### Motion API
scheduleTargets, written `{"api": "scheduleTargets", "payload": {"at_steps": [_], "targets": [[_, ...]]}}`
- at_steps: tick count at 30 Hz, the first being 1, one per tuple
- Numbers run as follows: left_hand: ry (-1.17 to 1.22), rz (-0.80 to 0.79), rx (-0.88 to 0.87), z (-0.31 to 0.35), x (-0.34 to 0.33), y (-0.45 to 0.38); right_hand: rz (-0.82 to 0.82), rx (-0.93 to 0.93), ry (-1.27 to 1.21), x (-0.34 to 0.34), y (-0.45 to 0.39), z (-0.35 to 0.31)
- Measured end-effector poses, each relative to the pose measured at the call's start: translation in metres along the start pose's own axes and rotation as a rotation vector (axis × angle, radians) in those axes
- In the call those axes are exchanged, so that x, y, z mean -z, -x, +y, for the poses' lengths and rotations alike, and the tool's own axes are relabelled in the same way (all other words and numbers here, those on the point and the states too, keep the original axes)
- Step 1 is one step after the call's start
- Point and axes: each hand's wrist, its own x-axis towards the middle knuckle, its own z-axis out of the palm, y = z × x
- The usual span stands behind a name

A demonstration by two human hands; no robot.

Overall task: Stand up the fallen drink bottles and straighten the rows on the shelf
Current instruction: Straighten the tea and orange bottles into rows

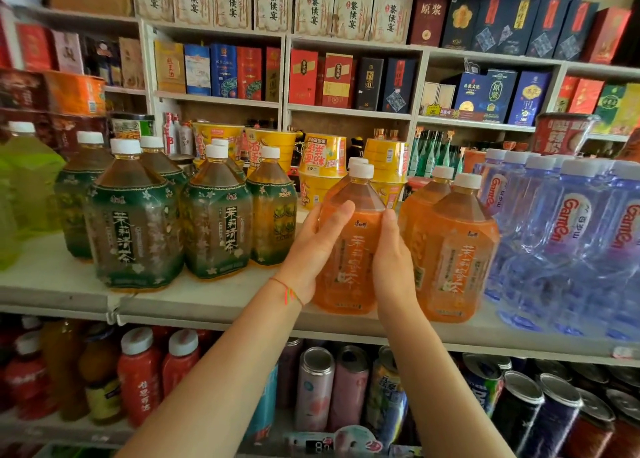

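Both hands are on the orange tea bottle (349,249), upright near the front edge of the shelf (214,301). The left hand (317,246) wraps its left side, the right hand (393,260) presses its right side. Two more orange bottles (453,249) stand just to the right, green tea bottles (135,229) to the left, water bottles (568,242) far right.

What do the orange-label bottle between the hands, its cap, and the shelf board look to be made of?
Orange-label bottle: clear plastic, apparently; amber drink shows through its faceted shoulder, with a glossy printed film wrap below. Its cap: white, ribbed, matte, likely plastic. Shelf board: pale, flat, dull and scuffed, perhaps painted wood or laminate; the picture cannot settle which.
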Motion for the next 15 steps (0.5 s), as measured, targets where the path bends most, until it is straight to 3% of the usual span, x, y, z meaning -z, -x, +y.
{"api": "scheduleTargets", "payload": {"at_steps": [15], "targets": [[-0.059,0.047,0.038,0.0,-0.014,0.002,-0.004,0.119,-0.022,0.013,-0.003,0.005]]}}
